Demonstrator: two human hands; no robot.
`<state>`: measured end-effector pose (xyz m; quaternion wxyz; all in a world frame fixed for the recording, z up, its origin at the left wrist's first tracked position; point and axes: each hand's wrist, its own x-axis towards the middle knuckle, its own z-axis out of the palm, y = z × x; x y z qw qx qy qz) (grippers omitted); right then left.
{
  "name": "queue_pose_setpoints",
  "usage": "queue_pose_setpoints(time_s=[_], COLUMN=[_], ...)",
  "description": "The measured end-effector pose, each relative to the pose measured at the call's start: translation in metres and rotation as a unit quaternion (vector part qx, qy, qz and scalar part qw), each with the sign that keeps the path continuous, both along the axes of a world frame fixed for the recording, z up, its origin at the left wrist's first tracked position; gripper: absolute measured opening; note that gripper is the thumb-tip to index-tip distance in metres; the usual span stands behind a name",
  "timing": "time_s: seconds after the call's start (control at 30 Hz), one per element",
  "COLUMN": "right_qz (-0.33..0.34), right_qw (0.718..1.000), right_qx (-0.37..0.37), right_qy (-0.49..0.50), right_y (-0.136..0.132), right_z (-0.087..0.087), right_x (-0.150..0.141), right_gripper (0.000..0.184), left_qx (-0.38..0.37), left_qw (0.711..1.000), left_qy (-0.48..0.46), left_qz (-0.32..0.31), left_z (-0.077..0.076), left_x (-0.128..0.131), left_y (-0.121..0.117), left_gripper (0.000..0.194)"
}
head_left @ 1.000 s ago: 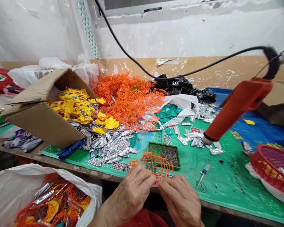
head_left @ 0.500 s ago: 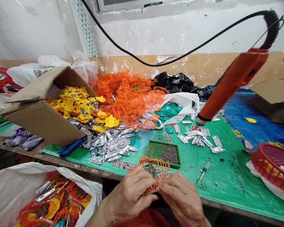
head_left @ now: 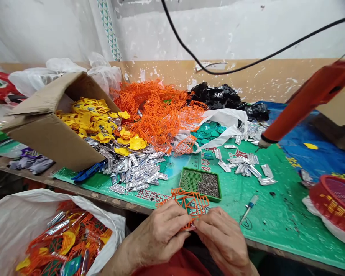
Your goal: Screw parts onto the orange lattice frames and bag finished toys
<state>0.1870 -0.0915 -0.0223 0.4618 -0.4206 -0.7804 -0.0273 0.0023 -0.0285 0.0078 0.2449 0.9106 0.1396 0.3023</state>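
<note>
Between my two hands is an orange plastic lattice frame, held at the table's front edge. My left hand is closed on its left and lower side, thumb and fingers pinching. My right hand pinches the lower right part, its fingertips close to the left thumb. Something small and pale shows at the fingertips, too covered to name. Just beyond the frame lies a green tray with many small dark screws heaped on its right side. A screwdriver with a clear blue handle rests to the right.
An orange electric screwdriver hangs on a black cable at the right. Silver pieces, yellow parts in a tipped cardboard box and orange frames are piled behind. A white sack stands front left, a red basket right.
The hanging electric screwdriver has swung, first left, then back to the right. My hands keep hold of the orange frame, which has tilted and shifted slightly.
</note>
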Motion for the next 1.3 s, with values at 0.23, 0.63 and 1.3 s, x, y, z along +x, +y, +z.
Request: queue_pose_setpoints(time_s=[0.23, 0.63, 1.3], right_qz=[-0.017, -0.029, -0.120], right_qw=[1.000, 1.000, 0.993], right_qx=[-0.001, -0.003, 0.000], right_qy=[-0.001, -0.008, 0.005], right_y=[-0.001, -0.001, 0.005], right_z=[0.002, -0.002, -0.017], right_x=[0.000, 0.001, -0.006], right_gripper=[0.010, 0.014, 0.016], left_qx=[0.034, 0.065, 0.194], left_qw=[0.998, 0.995, 0.960], left_qy=[0.044, 0.072, -0.077], left_qz=[0.000, 0.007, 0.187], left_z=[-0.009, -0.007, -0.017], left_x=[0.000, 0.002, 0.001], left_y=[-0.001, -0.001, 0.006], left_gripper=[0.018, 0.019, 0.024])
